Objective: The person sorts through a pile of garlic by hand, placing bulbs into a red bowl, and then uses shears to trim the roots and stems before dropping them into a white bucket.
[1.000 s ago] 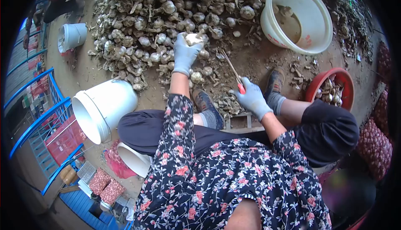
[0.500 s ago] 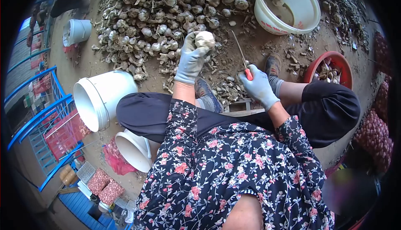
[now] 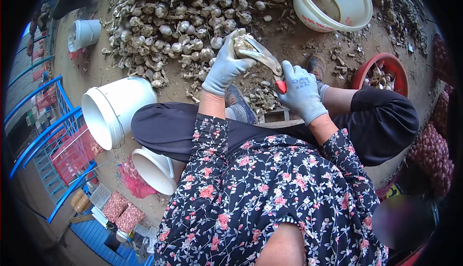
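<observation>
Wearing a pale grey glove, my left hand [image 3: 226, 68] grips a garlic bulb [image 3: 242, 45] in front of the big garlic heap [image 3: 178, 24]. My right hand [image 3: 302, 92], gloved too, is closed round the red handle of a pair of shears [image 3: 270, 62]. The shears' two blades are spread apart, with their tips at the bulb, one on its upper side and one across its lower side. My fingers partly hide the bulb and the handles.
A cream tub [image 3: 305, 16] stands beyond my right hand, and a red basin [image 3: 406, 85] with garlic is at the right. White buckets [image 3: 126, 103] [image 3: 153, 169] lie or lean at my left. Another person's dark-clothed leg [image 3: 72, 5] shows at the upper left.
The shears have opened and moved up-left to the bulb with my right hand. My left hand has turned and shifted slightly right and down, still holding the bulb.
</observation>
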Demonstrator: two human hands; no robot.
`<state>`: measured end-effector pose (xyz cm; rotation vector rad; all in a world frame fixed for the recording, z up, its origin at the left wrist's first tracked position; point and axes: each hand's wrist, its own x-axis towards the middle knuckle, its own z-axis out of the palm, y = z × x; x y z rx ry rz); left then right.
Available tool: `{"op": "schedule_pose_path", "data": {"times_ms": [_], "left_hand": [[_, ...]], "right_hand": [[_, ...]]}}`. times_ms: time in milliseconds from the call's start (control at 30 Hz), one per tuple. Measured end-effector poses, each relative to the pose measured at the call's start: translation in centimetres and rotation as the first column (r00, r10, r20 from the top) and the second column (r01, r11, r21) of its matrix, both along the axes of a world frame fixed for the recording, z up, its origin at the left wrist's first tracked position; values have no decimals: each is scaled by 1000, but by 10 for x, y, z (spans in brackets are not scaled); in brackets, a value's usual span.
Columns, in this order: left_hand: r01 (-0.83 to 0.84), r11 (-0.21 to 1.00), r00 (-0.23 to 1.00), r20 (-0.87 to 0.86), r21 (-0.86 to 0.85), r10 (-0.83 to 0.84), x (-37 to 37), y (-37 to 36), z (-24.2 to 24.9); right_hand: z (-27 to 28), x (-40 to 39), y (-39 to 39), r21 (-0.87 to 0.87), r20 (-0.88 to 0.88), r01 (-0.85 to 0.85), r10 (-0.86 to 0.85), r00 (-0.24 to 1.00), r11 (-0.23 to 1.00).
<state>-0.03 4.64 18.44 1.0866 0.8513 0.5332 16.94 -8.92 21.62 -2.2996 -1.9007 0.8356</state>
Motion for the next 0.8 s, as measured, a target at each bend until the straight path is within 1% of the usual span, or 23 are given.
{"op": "schedule_pose_path", "data": {"times_ms": [33, 100, 167, 200, 233, 300, 333, 400, 433, 500, 533, 567, 633, 667, 700, 767, 800], "left_hand": [[-14, 1000, 1000, 21, -18, 14, 1, 0, -1], [-39, 999, 998, 40, -14, 39, 3, -2, -2], [-43, 998, 999, 23, -38, 44, 3, -2, 5], [-42, 999, 999, -18, -16, 42, 4, -1, 5], [-40, 999, 999, -19, -20, 40, 4, -1, 6], [-8, 985, 988, -152, 174, 35, 5, 0, 7], [-6, 985, 988, -153, 170, 32, 5, -1, 3], [-19, 921, 953, -272, 390, 135, 9, -3, -1], [-19, 923, 953, -272, 385, 133, 11, -6, 0], [22, 869, 921, -348, 494, 175, 14, -12, 3], [17, 834, 918, -339, 552, 205, 15, -13, 0], [18, 836, 918, -341, 548, 203, 16, -12, -1], [16, 905, 929, -340, 425, 144, 16, -11, 1], [24, 932, 935, -338, 361, 107, 14, -7, -5], [-1, 976, 966, -252, 217, 57, 11, -5, -4], [62, 988, 978, -205, 145, -32, 7, -6, 1], [60, 987, 978, -207, 151, -28, 5, -6, -5]], "right_hand": [[0, 0, 0, -4, 1, 2, -2, 1000, 1000], [1, 0, -3, 41, 72, 49, -52, 996, 998], [-3, 0, -4, 10, 69, 64, -65, 995, 998], [-5, 0, -4, -17, 66, 77, -75, 995, 997], [-5, 0, -4, -22, 65, 79, -77, 995, 997], [-5, 0, -2, -17, 69, 58, -57, 996, 998], [-3, -2, -1, -22, 68, 60, -59, 996, 998], [1, -4, 2, -100, 76, 44, -36, 996, 994], [-2, -5, 1, -105, 77, 44, -36, 996, 994], [-11, -8, -3, -233, -50, 16, -28, 998, 972], [-13, -9, -8, -153, -46, 18, -25, 999, 988], [-15, -8, -9, -157, -47, 18, -25, 999, 987], [-19, -5, -12, -149, -129, 19, -39, 991, 989], [-26, -4, -14, -95, -149, 43, -56, 987, 995], [-33, -1, -12, -102, -147, 39, -54, 988, 994], [-43, 0, -6, -213, -142, 283, -316, 938, 935], [-47, 6, -14, -123, -158, 266, -283, 946, 956]]}}
